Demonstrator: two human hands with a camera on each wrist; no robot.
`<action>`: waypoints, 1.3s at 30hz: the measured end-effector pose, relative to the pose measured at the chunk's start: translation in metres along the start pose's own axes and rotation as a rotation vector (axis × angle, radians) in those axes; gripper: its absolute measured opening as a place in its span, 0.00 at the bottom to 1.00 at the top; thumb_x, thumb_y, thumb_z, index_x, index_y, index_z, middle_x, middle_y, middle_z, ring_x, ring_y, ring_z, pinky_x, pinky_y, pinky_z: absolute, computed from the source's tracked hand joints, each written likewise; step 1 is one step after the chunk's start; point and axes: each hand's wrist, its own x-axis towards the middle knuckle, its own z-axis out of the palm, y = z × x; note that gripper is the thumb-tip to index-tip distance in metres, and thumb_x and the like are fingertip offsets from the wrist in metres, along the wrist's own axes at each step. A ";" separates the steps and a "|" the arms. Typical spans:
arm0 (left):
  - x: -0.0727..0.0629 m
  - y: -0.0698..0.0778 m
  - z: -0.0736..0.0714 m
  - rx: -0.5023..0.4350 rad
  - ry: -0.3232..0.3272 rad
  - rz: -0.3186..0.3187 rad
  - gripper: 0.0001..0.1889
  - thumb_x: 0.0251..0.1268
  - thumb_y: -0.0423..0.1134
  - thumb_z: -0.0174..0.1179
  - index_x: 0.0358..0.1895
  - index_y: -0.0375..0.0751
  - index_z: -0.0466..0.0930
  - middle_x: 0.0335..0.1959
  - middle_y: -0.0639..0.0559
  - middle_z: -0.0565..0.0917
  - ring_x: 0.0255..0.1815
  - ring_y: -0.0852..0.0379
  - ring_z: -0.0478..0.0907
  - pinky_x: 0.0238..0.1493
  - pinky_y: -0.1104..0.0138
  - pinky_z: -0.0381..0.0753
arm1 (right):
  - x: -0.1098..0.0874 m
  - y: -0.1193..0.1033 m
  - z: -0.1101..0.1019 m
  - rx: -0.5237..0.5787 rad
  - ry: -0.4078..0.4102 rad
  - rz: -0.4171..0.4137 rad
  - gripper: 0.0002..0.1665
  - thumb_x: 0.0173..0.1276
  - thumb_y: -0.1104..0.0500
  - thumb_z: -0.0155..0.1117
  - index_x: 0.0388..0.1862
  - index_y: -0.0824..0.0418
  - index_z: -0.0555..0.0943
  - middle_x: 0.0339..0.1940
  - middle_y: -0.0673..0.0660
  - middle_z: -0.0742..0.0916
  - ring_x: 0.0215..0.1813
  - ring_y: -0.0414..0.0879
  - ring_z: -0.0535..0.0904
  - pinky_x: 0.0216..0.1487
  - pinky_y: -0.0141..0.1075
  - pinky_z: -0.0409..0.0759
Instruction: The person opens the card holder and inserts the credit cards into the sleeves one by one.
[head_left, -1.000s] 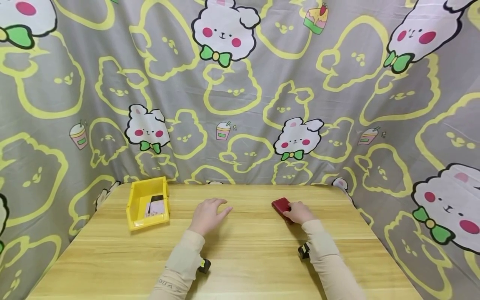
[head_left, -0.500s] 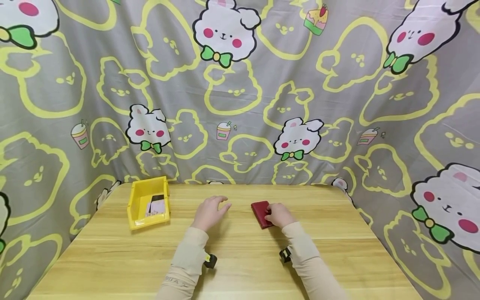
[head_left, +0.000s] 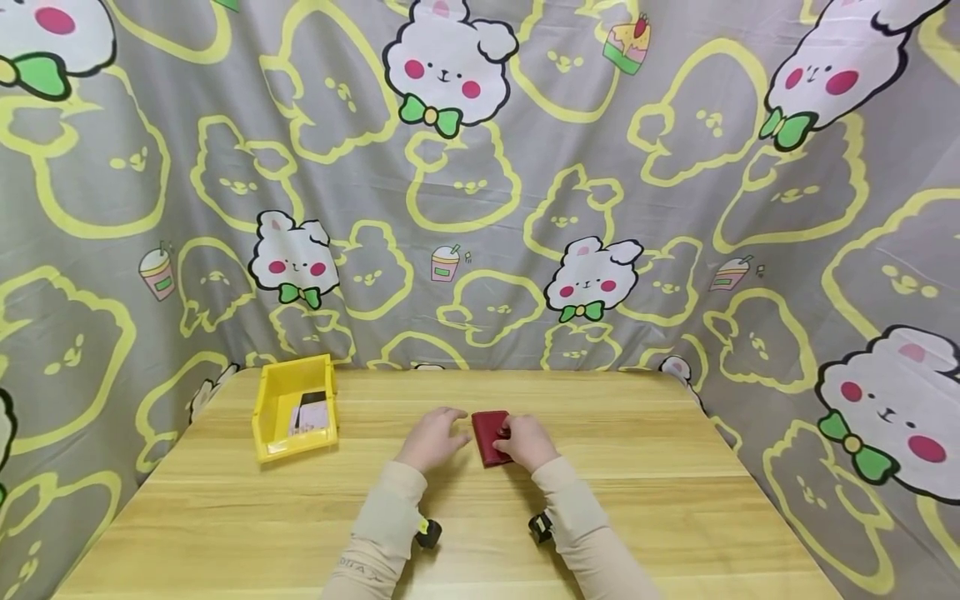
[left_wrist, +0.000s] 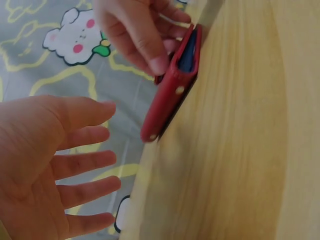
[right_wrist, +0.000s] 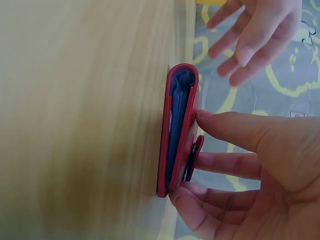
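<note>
At the middle of a wood-grain table (head_left: 480, 517), toward its far side: one red wallet (head_left: 489, 437), folded, its spine facing the left hand (head_left: 432, 439); whether its underside rests fully on the tabletop cannot be told. Blue inner leaves (right_wrist: 177, 117) show between its covers at the end seen from the right wrist; two pale studs (left_wrist: 179, 90) sit along the spine; a small red tab (right_wrist: 195, 155) stands out from the upper cover, by the fingers of the right hand (head_left: 529, 442). Right hand: gripping the wallet, thumb on the upper cover, fingers bent at the edge opposite the spine. Left hand: fingers extended and spread, thumb raised, just beside the wallet yet apart from it. Both arms: pale beige sleeves (head_left: 386, 512), lettering on the left one; a small black device (head_left: 428, 533) at each wrist. Far left of the table: one yellow bin (head_left: 297, 446), holding a black flat item (head_left: 314, 397) and a pinkish card (head_left: 313, 417), partly overlapping. Behind the table: grey curtain (head_left: 480, 208), printed with white rabbits in green bows, yellow outlined animals and pink cups.
</note>
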 end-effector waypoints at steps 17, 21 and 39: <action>-0.007 -0.013 -0.004 -0.010 -0.134 0.026 0.27 0.51 0.38 0.73 0.56 0.32 0.79 0.54 0.38 0.82 0.59 0.40 0.77 0.62 0.49 0.75 | -0.007 -0.032 0.015 0.023 0.014 -0.102 0.13 0.54 0.56 0.76 0.30 0.63 0.82 0.27 0.57 0.86 0.33 0.51 0.81 0.36 0.41 0.81; -0.008 -0.016 -0.003 -0.021 -0.140 0.015 0.27 0.51 0.39 0.73 0.55 0.32 0.80 0.54 0.38 0.82 0.59 0.41 0.78 0.62 0.50 0.76 | -0.007 -0.033 0.018 0.024 0.020 -0.097 0.13 0.54 0.56 0.76 0.28 0.62 0.81 0.25 0.55 0.84 0.30 0.48 0.81 0.33 0.39 0.80; -0.009 -0.017 -0.004 -0.056 -0.132 0.019 0.27 0.52 0.38 0.73 0.56 0.31 0.79 0.56 0.36 0.81 0.60 0.39 0.76 0.64 0.49 0.74 | 0.010 -0.036 0.021 0.023 -0.027 -0.040 0.18 0.61 0.55 0.71 0.21 0.59 0.71 0.17 0.50 0.73 0.22 0.42 0.69 0.25 0.34 0.69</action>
